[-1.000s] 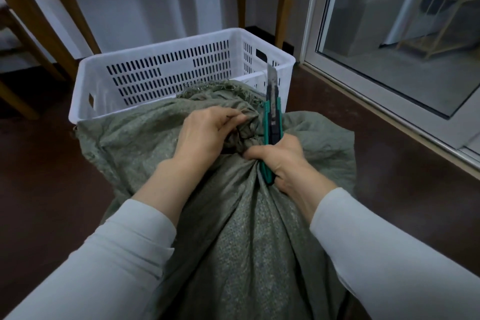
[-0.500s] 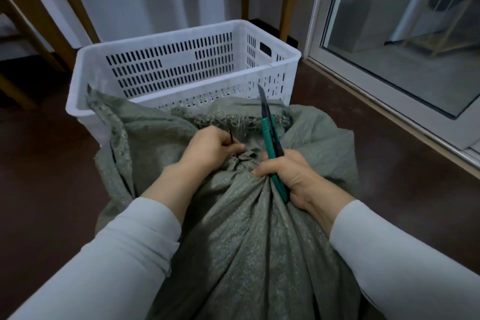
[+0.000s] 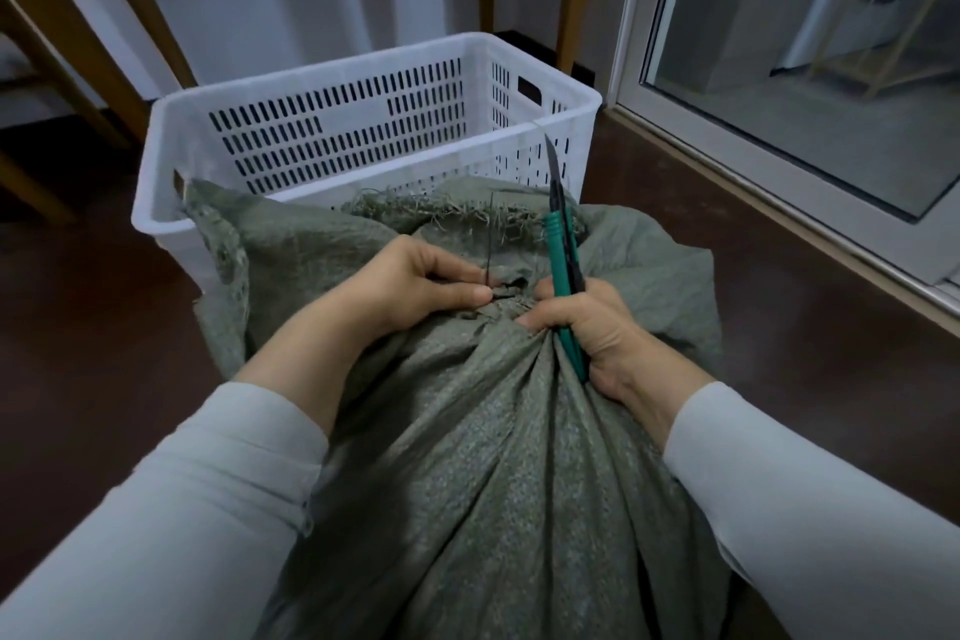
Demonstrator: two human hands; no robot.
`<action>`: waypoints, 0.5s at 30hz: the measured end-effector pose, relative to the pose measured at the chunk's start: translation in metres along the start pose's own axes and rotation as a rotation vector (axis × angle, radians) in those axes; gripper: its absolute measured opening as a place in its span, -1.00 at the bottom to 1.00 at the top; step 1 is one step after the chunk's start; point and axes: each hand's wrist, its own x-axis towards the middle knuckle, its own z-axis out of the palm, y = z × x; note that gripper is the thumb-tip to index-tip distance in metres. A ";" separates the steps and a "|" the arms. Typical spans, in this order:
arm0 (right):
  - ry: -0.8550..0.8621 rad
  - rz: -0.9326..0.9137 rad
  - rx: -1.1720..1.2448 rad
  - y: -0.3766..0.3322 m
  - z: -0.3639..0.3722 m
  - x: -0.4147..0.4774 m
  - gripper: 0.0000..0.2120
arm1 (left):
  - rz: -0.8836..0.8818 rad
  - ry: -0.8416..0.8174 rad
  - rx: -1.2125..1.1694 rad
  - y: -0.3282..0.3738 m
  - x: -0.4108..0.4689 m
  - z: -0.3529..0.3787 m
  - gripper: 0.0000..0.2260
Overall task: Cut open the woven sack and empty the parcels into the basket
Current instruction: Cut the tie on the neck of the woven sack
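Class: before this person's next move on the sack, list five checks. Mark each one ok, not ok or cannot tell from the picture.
1. Knife secured: ok. The right hand has its fingers wrapped round the green handle.
2. Blade clear of the left hand: ok. It points up and away, towards the basket.
3. Sack neck open: not ok. It is gathered tight, and the left hand pinches a dark strand there.
4. Basket in place: ok. It stands upright just behind the sack.
5. Room in the basket: cannot tell. The sack hides its bottom.
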 end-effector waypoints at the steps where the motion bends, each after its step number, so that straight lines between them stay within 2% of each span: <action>1: -0.004 -0.002 0.000 0.000 -0.001 0.000 -0.69 | 0.007 -0.014 -0.012 -0.001 -0.001 -0.001 -0.81; 6: -0.008 0.027 0.049 -0.004 -0.002 0.003 -0.66 | 0.117 -0.007 -0.001 0.008 -0.006 -0.004 -0.82; 7: -0.008 0.041 0.069 -0.004 -0.002 0.004 -0.65 | 0.160 0.023 0.086 0.014 -0.006 -0.003 -0.83; 10: -0.008 0.078 0.114 -0.005 -0.003 0.007 -0.63 | 0.278 0.140 0.624 0.039 -0.006 0.000 -0.89; 13: 0.009 0.097 0.154 -0.005 -0.005 0.009 -0.65 | 0.220 0.120 0.710 0.053 -0.010 0.007 -0.86; 15: 0.029 0.114 0.173 -0.005 -0.005 0.010 -0.66 | 0.217 0.214 0.763 0.054 -0.013 0.019 -0.83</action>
